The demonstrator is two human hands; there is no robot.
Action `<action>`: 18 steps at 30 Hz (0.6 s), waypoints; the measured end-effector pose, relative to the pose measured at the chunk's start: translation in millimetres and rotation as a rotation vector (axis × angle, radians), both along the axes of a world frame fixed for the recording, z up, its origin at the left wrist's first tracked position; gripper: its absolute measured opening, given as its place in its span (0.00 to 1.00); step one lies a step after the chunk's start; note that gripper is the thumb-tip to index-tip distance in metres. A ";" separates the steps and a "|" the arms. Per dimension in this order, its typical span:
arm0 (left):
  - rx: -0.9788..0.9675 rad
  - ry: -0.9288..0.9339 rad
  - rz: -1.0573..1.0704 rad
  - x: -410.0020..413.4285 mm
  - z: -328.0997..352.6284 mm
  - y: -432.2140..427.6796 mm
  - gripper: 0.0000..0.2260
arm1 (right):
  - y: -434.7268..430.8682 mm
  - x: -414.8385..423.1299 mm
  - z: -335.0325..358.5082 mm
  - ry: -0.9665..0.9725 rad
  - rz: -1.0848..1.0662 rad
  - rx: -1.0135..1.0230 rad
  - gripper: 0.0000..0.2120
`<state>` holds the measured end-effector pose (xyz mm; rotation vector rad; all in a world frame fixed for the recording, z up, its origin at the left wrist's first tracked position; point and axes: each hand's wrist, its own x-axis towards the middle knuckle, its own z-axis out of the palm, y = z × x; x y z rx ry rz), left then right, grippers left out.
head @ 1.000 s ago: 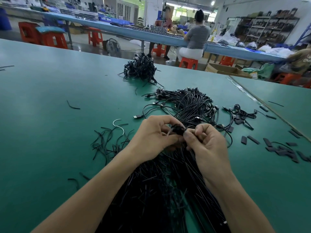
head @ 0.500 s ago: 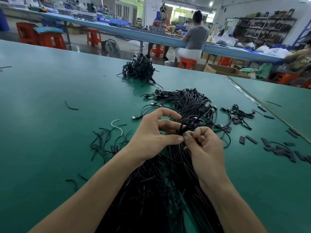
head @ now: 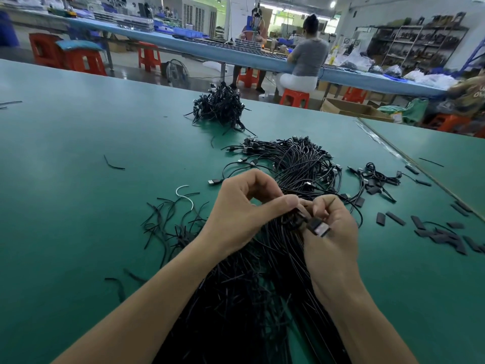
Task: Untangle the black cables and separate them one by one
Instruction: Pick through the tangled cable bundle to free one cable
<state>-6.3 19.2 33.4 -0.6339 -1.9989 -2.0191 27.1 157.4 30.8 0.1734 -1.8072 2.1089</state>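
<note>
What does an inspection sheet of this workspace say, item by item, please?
Surface: green table, with glare patches.
Job's things: long black bundle under both hands, running toward the person.
Clutter: cut black scraps on the left, one white tie, flat black strips on the right.
Hands: left hand pinches the bundle's top; right hand grips one cable near its plug; fingers curled.
Cables: looped pile beyond the hands, small coil to the right, far heap near the table's edge.
Surroundings: seated person at a long bench, red stools, shelves.
</note>
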 end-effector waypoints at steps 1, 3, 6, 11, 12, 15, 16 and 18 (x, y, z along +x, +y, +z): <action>-0.013 -0.034 0.051 -1.1 -0.9 -1.0 0.13 | -0.9 0.7 -0.1 0.035 -0.025 0.041 0.20; -0.091 -0.142 0.090 -3.7 -0.3 -6.3 0.19 | -1.3 2.2 -0.8 0.084 -0.062 0.094 0.19; -0.246 -0.360 0.011 -5.4 5.5 -13.8 0.23 | 0.2 2.1 -1.1 0.130 -0.093 0.183 0.19; -0.388 -0.435 -0.268 -1.2 12.2 -16.9 0.18 | 1.1 -0.9 -2.3 0.140 -0.054 0.250 0.21; -0.374 -0.416 -0.301 -1.5 13.3 -19.8 0.18 | 0.8 -1.1 -3.4 0.131 -0.050 0.281 0.21; -0.387 -0.356 -0.264 -4.1 12.6 -26.0 0.14 | -0.8 -1.5 -6.6 0.099 -0.053 0.359 0.19; -0.374 -0.327 -0.246 -4.1 11.8 -25.6 0.11 | -1.5 -1.9 -7.5 0.088 -0.049 0.350 0.19; -0.297 -0.271 -0.228 -3.2 10.6 -22.5 0.08 | -2.0 -2.7 -8.6 0.055 -0.041 0.281 0.18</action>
